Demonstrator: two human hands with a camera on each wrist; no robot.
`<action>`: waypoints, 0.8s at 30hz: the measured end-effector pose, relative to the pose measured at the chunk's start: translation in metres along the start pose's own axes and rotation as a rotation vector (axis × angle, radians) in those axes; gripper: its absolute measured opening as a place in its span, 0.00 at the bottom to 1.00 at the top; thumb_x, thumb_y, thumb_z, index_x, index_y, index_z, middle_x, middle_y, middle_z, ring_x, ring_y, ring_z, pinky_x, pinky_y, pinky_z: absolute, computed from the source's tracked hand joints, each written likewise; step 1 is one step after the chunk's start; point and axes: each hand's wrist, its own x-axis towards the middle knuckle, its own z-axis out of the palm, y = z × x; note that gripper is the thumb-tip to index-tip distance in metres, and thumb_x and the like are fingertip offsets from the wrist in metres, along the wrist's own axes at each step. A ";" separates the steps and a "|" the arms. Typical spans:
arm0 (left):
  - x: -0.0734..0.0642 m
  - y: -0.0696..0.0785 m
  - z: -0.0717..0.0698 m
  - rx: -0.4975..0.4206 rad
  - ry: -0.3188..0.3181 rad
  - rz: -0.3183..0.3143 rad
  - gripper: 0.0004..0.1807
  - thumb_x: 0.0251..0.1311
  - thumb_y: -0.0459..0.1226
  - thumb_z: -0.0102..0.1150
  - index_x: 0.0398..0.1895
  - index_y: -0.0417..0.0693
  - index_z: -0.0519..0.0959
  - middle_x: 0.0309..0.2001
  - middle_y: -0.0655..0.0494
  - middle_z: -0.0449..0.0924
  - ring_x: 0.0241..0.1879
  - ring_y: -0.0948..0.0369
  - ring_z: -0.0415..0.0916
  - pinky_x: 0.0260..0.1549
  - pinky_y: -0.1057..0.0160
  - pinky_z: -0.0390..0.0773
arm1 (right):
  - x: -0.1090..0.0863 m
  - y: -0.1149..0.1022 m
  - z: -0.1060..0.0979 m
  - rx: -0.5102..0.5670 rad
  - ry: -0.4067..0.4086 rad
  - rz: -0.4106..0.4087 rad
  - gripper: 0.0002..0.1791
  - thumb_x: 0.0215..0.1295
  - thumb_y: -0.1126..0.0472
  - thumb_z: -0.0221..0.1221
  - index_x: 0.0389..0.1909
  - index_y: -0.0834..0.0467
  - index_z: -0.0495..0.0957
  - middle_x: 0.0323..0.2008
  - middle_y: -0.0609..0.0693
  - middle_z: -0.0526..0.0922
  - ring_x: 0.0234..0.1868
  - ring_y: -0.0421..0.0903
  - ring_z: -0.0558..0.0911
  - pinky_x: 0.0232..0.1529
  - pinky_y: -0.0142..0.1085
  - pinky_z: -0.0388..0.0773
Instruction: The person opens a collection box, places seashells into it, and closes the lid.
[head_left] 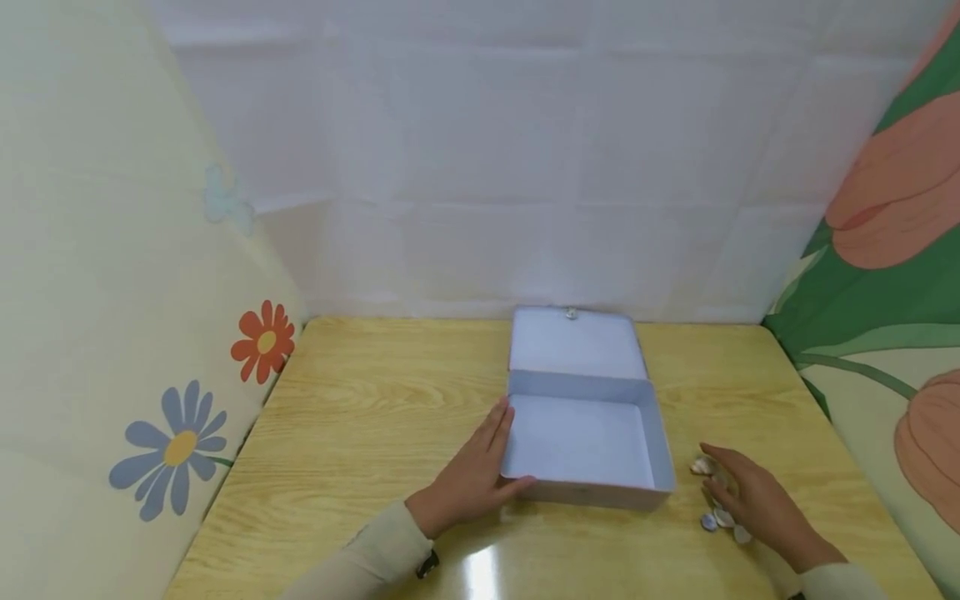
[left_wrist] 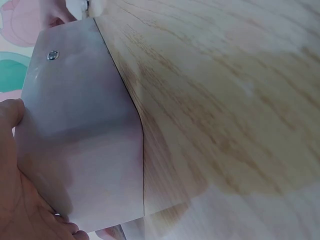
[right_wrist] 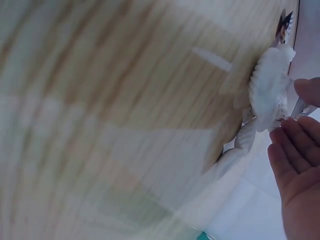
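Our left hand (head_left: 474, 482) rests straight fingers on the pale-grey rectangular box (head_left: 592, 495); we cannot tell if right hand (head_left: 757, 496) grasps whitish ridged seashells (right_wrist: 270, 85).

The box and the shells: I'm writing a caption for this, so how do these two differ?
The box is far larger than any of the shells. The box has flat sides and straight edges; the shells are irregular, and at least one is ribbed. The box stands with its lid open, while the shells lie in a loose cluster, partly hidden by the right hand in the head view. Both are on the wood-grain table.
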 end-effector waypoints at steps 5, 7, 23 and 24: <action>-0.001 0.000 0.001 0.000 -0.012 -0.011 0.56 0.64 0.65 0.47 0.75 0.31 0.41 0.76 0.37 0.34 0.75 0.47 0.38 0.70 0.53 0.51 | 0.004 0.002 0.002 0.006 0.001 0.009 0.27 0.62 0.66 0.64 0.62 0.68 0.71 0.57 0.66 0.75 0.58 0.65 0.74 0.54 0.60 0.71; -0.001 0.000 0.001 -0.005 -0.013 -0.012 0.56 0.64 0.65 0.47 0.75 0.32 0.41 0.76 0.36 0.36 0.75 0.48 0.38 0.70 0.53 0.51 | 0.005 0.002 0.003 0.003 0.005 0.013 0.27 0.60 0.67 0.65 0.60 0.69 0.72 0.56 0.65 0.77 0.56 0.64 0.75 0.54 0.60 0.72; -0.001 0.001 -0.001 0.003 0.000 -0.002 0.56 0.63 0.64 0.50 0.75 0.29 0.43 0.76 0.34 0.38 0.74 0.45 0.42 0.70 0.52 0.53 | 0.012 0.004 0.010 -0.057 0.049 0.015 0.14 0.59 0.69 0.66 0.46 0.62 0.80 0.43 0.53 0.81 0.43 0.50 0.80 0.41 0.48 0.79; -0.001 0.001 -0.001 0.002 0.002 0.002 0.56 0.63 0.64 0.50 0.75 0.29 0.44 0.76 0.34 0.38 0.74 0.44 0.42 0.70 0.51 0.53 | 0.012 0.005 0.011 -0.059 0.045 0.022 0.13 0.59 0.68 0.66 0.46 0.62 0.80 0.42 0.52 0.81 0.42 0.49 0.80 0.41 0.47 0.79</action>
